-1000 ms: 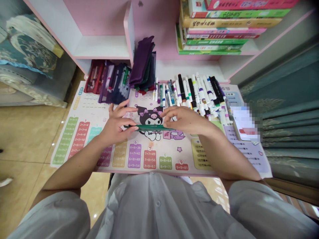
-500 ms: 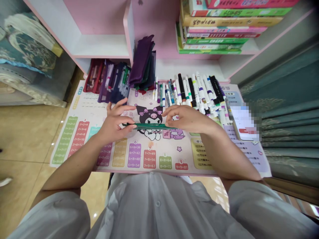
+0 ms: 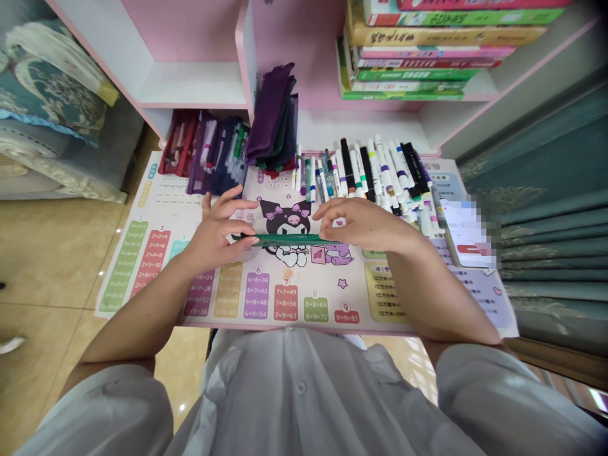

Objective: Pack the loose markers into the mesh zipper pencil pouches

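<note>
A green zip pouch (image 3: pixel 289 239) is stretched between my hands above the printed desk mat, seen almost edge-on. My left hand (image 3: pixel 221 228) pinches its left end between thumb and forefinger, the other fingers lifted. At the opposite end, my right hand (image 3: pixel 354 223) grips the top edge with bent fingers. Behind my hands, loose markers (image 3: pixel 370 171) lie in a row, white and black ones among them. A pile of folded mesh pouches (image 3: pixel 270 120), purple on top, leans at the shelf divider. Filled pencil pouches (image 3: pixel 209 152) in red, purple and navy sit left of it.
A tall stack of books (image 3: pixel 427 57) stands on the shelf at the back right. A phone (image 3: pixel 468 237) lies at the mat's right side, beside a curtain (image 3: pixel 551 234). The desk mat (image 3: pixel 313 288) carries multiplication tables and cartoon figures.
My right hand has shifted slightly to the right along the pouch's edge. My left hand keeps its pinch in nearly the same place.
</note>
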Demonstrator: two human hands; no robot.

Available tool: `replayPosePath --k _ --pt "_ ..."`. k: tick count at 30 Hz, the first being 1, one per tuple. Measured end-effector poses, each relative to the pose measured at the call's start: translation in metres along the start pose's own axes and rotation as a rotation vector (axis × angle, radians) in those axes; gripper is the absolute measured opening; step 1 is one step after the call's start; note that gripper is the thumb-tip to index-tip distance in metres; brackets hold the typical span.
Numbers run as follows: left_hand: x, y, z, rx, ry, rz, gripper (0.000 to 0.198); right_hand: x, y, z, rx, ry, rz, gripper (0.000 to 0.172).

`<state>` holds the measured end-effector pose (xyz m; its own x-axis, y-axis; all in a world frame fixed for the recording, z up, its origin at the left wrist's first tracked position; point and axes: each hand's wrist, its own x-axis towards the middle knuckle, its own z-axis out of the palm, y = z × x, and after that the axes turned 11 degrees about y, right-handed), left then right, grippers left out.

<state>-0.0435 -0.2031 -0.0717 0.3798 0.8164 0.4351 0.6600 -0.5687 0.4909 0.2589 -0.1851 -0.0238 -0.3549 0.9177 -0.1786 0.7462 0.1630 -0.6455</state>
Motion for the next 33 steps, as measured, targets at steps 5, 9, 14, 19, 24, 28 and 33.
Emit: replayPosePath --k 5,9,14,19,24,28,33 --pt "0.001 0.0 -0.002 0.009 -0.017 -0.027 0.024 0.0 0.001 -0.002 -0.016 -0.001 -0.017 0.016" --pt "0.001 0.0 -0.004 0.009 -0.023 -0.042 0.027 -0.001 0.002 -0.004 -0.02 -0.004 -0.006 0.017" --pt "0.001 0.0 -0.005 -0.003 -0.013 -0.04 0.026 -0.002 0.001 -0.006 -0.037 0.001 0.003 0.018" --pt "0.002 -0.001 -0.006 0.001 -0.022 -0.037 0.026 -0.002 0.003 -0.006 -0.042 0.0 0.001 0.017" --pt "0.003 -0.002 -0.008 0.001 -0.022 -0.035 0.025 -0.002 0.006 -0.009 -0.069 0.016 0.007 0.019" --pt "0.004 -0.002 -0.01 0.011 -0.018 -0.046 0.026 -0.003 0.009 -0.013 -0.09 0.022 -0.002 0.018" --pt "0.005 -0.004 -0.012 0.02 -0.018 -0.039 0.026 -0.004 0.012 -0.016 -0.111 0.035 0.014 0.017"
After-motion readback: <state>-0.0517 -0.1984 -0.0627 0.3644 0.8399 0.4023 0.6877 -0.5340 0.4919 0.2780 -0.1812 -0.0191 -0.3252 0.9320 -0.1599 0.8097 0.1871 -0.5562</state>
